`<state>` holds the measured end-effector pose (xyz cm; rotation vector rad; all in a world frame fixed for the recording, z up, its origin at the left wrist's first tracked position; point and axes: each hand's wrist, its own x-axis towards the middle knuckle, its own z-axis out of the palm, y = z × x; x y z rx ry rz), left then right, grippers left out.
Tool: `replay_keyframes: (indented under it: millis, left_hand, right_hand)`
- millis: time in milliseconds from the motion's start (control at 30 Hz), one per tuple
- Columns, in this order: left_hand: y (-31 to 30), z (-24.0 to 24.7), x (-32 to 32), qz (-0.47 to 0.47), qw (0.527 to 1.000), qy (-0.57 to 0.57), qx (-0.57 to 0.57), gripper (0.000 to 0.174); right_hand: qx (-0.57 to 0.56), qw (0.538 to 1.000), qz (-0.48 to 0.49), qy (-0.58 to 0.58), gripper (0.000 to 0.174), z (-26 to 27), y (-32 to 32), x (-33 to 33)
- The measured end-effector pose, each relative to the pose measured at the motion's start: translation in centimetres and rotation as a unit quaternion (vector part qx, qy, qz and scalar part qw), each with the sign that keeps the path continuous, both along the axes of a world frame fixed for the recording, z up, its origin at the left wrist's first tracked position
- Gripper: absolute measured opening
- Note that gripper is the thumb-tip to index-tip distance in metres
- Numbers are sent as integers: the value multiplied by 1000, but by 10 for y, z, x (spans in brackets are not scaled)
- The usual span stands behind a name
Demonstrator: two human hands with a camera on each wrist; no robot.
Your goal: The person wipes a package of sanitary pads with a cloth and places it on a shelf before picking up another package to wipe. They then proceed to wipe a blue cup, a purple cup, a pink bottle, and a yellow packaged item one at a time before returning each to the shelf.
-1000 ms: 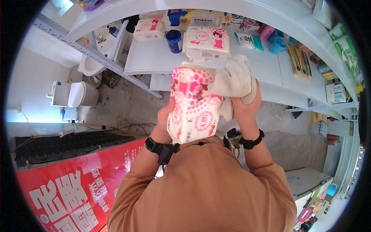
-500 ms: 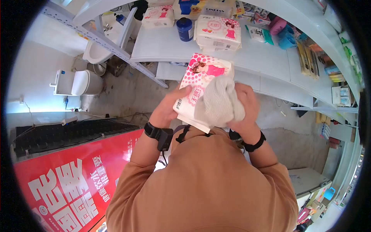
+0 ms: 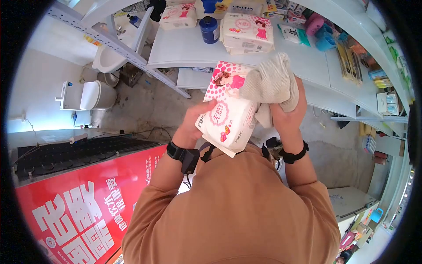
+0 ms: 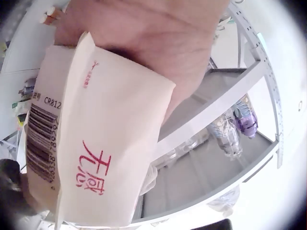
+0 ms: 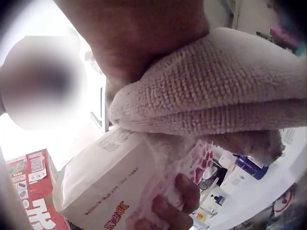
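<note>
My left hand (image 3: 193, 119) grips a white and pink soft package (image 3: 217, 112) by its left side, thumb on the printed front. The package is held tilted in front of the chest, its dotted end towards the shelf. In the left wrist view its plain white underside with a barcode (image 4: 42, 143) faces the camera. A bunched, ribbed beige cloth (image 3: 270, 81) is held in my right hand (image 3: 291, 110), overlapping the package's upper right edge. In the right wrist view the cloth (image 5: 211, 81) lies against the package, and the left fingers (image 5: 168, 206) curl round the far side.
On the white shelf (image 3: 176, 53) ahead stand a dark blue bottle (image 3: 209, 30), a similar stack of packages (image 3: 247, 33) and blue cups (image 3: 324, 37). A slotted shelf post (image 3: 110, 44) rises at left. Beside me at left is a large red box (image 3: 88, 207).
The package has turned so its front shows the woman and lettering upright. The cloth has moved from the package's lower front up to its right edge since half a second ago.
</note>
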<state>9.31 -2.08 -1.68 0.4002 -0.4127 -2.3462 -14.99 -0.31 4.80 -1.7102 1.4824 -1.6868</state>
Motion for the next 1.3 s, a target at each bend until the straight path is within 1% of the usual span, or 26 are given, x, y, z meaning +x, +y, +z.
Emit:
replay_keyframes:
  millis: [100, 167, 200, 267, 300, 333, 367, 433, 467, 500, 633, 700, 767, 800, 833, 867, 900, 933, 967, 1000, 1067, 1133, 1200, 1233, 1267, 1300]
  left_hand:
    - [5, 3, -9, 73, 997, 16, 15, 55]
    - [4, 17, -14, 83, 995, 35, 45, 56]
    - [3, 21, -15, 92, 992, 53, 74, 58]
    - [3, 22, -15, 82, 992, 76, 63, 59]
    - [6, 21, -14, 83, 992, 66, 73, 58]
    - [8, 18, -13, 85, 991, 55, 83, 58]
    - [8, 12, -10, 85, 991, 54, 82, 58]
    - [7, -1, -4, 22, 979, 194, 59, 57]
    - [5, -1, -4, 18, 979, 194, 56, 57]
    - [5, 0, -4, 19, 987, 149, 62, 56]
    - [-4, -3, 2, 35, 995, 80, 49, 54]
    - [-9, 10, 2, 52, 996, 41, 54, 53]
    - [-20, 24, 0, 123, 974, -163, -92, 55]
    - [-29, 25, 2, 123, 974, -165, -91, 55]
    - [-38, 25, 5, 147, 917, -301, -215, 59]
    - [-44, 25, 7, 165, 826, -425, -331, 63]
    - [-47, 37, 5, 165, 825, -427, -330, 63]
    - [-48, 52, 1, 146, 850, -393, -319, 66]
    - [-49, 61, -3, 124, 874, -356, -308, 68]
    - [-50, 61, -7, 118, 874, -355, -310, 68]
    - [-57, 59, -17, 84, 929, -277, -232, 70]
    - [-64, 36, -22, 58, 928, -283, -236, 73]
    - [-69, 30, -27, 34, 926, -291, -237, 77]
    - [-71, 29, -28, 2, 894, -342, -289, 81]
    - [-73, 33, -31, -30, 855, -392, -339, 86]
    - [-70, 44, -38, -51, 845, -400, -350, 102]
  right_hand:
    - [-35, 998, 32, 39, 53, -3, 14, 6]
    - [-147, 961, 110, 208, 52, 7, 28, 16]
    - [-147, 961, 110, 208, 52, 10, 32, 17]
    - [-190, 926, 207, 251, 52, 13, 35, 20]
    - [-184, 923, 215, 260, 53, 14, 33, 16]
    - [-185, 924, 214, 259, 53, 11, 31, 14]
    - [-147, 961, 162, 170, 54, 6, 28, 14]
    - [-110, 985, 106, 81, 55, 6, 18, 16]
    - [-52, 997, 51, 3, 56, 10, 11, 19]
    - [6, 997, -5, -75, 57, 14, 7, 21]
    - [-11, 999, 35, -25, 58, -11, 8, 11]
    - [-2, 984, 125, 127, 60, -15, 17, 13]
    - [41, 989, 109, 91, 60, -39, 20, 8]
    - [85, 990, 95, 56, 61, -49, 21, 5]
    - [88, 990, 96, 54, 61, -57, 23, 3]
    - [141, 986, 85, -39, 61, -61, 23, 2]
    - [191, 970, 73, -131, 62, -64, 22, 0]
    - [193, 969, 72, -133, 62, -66, 22, -2]
    - [200, 953, 108, -200, 62, -67, 22, -5]
    - [203, 932, 141, -265, 61, -67, 23, -8]
    - [162, 924, 149, -312, 62, -63, 26, -12]
    - [120, 913, 157, -357, 63, -63, 30, -19]
    - [166, 919, 159, -321, 66, -68, 34, -34]
    - [180, 920, 158, -309, 66, -69, 36, -40]
    - [170, 939, 182, -237, 68, -68, 37, -45]
    - [164, 946, 193, -202, 69, -70, 40, -45]
